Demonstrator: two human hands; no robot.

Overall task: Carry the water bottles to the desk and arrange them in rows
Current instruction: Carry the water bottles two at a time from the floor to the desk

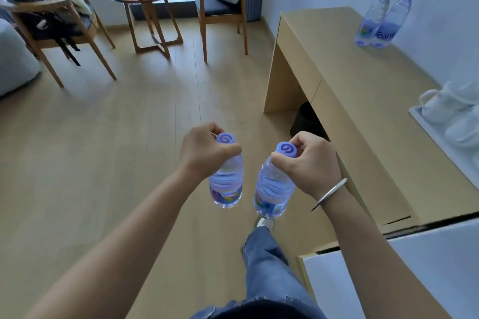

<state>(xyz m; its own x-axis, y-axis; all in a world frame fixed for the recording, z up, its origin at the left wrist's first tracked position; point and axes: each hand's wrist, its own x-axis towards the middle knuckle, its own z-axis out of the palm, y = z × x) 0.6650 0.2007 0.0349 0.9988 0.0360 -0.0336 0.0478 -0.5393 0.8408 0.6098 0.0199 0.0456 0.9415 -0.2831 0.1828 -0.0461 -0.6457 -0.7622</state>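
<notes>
Wood makes up the floor, which fills most of the view. On the right a long pale desk runs beside the white wall. Far back stand two wooden chairs, one on the left with dark things piled on it and one on the right with a grey cushion. Between them is a small round table with papers and a can on top.

At the far end of the desk two water bottles stand upright, touching each other: the back bottle and the front bottle. Nearer on the desk sits a white tray with white cups on it.

A leg in blue jeans and a shoe show below the arms.

The left hand has its grip curled tight round the neck of the left bottle, just under the purple cap. The right hand has its grip curled the same way round the neck of the right bottle. Both bottles hang down in the air over the floor, near each other but apart, and not yet at the desk. A silver bangle sits on the right wrist.
</notes>
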